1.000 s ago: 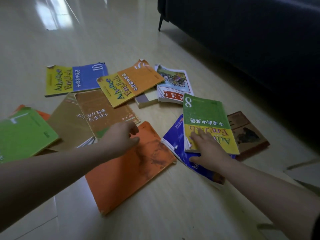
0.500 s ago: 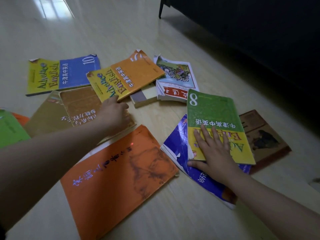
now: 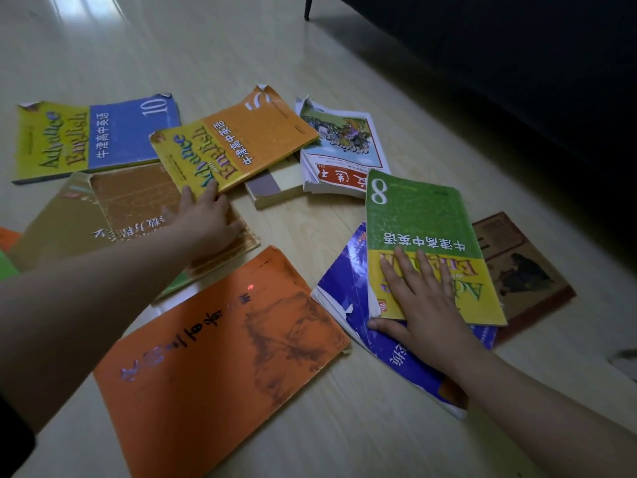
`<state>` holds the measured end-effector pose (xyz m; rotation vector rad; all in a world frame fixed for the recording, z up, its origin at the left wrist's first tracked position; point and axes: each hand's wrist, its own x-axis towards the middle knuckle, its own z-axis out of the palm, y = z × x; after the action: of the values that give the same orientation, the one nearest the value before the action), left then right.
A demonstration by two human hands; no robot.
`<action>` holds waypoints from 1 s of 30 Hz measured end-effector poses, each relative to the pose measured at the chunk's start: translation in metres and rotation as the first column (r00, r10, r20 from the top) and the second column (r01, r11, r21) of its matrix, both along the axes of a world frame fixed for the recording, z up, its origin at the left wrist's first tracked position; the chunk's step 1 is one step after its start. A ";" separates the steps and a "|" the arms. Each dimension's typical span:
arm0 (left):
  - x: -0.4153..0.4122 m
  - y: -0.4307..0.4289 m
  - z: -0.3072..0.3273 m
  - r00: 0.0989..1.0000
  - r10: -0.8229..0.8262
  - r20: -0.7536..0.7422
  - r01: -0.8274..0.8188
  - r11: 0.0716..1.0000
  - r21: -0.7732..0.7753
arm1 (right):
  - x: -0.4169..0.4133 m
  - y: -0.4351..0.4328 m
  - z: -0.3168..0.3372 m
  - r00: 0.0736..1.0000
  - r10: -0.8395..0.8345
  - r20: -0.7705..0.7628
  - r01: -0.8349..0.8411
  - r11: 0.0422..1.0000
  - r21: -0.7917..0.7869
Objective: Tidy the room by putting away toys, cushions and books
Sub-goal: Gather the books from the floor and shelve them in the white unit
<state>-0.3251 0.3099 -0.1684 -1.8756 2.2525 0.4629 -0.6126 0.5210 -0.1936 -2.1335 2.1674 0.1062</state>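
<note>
Several books lie scattered on the pale wooden floor. My left hand (image 3: 203, 222) reaches across a brown book (image 3: 138, 198), and its straight fingertips touch the near corner of an orange and yellow book marked 5 (image 3: 241, 143). My right hand (image 3: 424, 305) lies flat, fingers spread, on a green and yellow book marked 8 (image 3: 413, 219). Its thumb rests on the blue book (image 3: 348, 288) underneath. A large orange book (image 3: 213, 357) lies between my arms.
A blue and yellow book marked 10 (image 3: 103, 132) lies far left, a white illustrated book (image 3: 341, 146) and a small beige book (image 3: 275, 188) at the back, a brown picture book (image 3: 517, 263) on the right. A dark sofa (image 3: 517, 63) fills the upper right.
My left hand has moved forward from the large orange book, over the brown book, to the corner of the book marked 5. My right hand stays flat on the book marked 8.
</note>
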 end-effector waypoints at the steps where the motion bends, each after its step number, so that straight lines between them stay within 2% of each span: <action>1: 0.002 0.000 -0.001 1.000 -0.010 0.007 0.010 1.000 -0.012 | 0.000 -0.001 0.000 1.000 -0.002 0.002 0.002 1.000 -0.002; 8: 0.007 0.011 0.009 0.991 -0.129 0.019 0.130 0.986 -0.103 | 0.000 -0.006 0.008 0.999 -0.023 -0.021 0.025 0.996 0.088; 11: 0.006 0.024 0.024 0.981 -0.193 0.027 0.195 0.968 -0.159 | 0.003 -0.007 0.026 1.000 -0.021 0.013 0.019 0.991 0.134; 14: 0.005 0.044 0.043 0.970 -0.242 0.008 0.240 0.959 -0.150 | 0.007 -0.001 0.051 0.987 -0.102 0.125 0.100 0.995 0.026; 16: 0.005 0.059 0.053 0.963 -0.269 -0.007 0.266 0.955 -0.131 | 0.007 0.004 0.060 0.985 -0.114 0.129 0.122 0.991 -0.053; 20: 0.009 0.105 0.075 0.951 -0.292 -0.106 0.287 0.956 -0.057 | 0.004 0.023 0.076 0.979 -0.107 0.176 0.124 0.988 -0.087; 23: 0.015 0.147 0.090 0.931 -0.362 -0.040 0.361 0.932 -0.017 | 0.009 0.053 0.089 0.975 -0.094 0.201 0.108 0.992 -0.062; 26: 0.028 0.190 0.098 0.910 -0.414 -0.021 0.415 0.907 0.075 | 0.022 0.086 0.092 0.953 -0.108 0.284 0.119 0.993 -0.021; 30: 0.051 0.236 0.096 0.873 -0.488 0.008 0.479 0.860 0.175 | 0.054 0.129 0.090 0.869 -0.124 0.479 0.143 0.990 -0.002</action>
<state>-0.2744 0.5462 -0.0723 -1.1601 2.4422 0.4910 -0.5584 0.6502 -0.1036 -1.7694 2.0122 -0.4322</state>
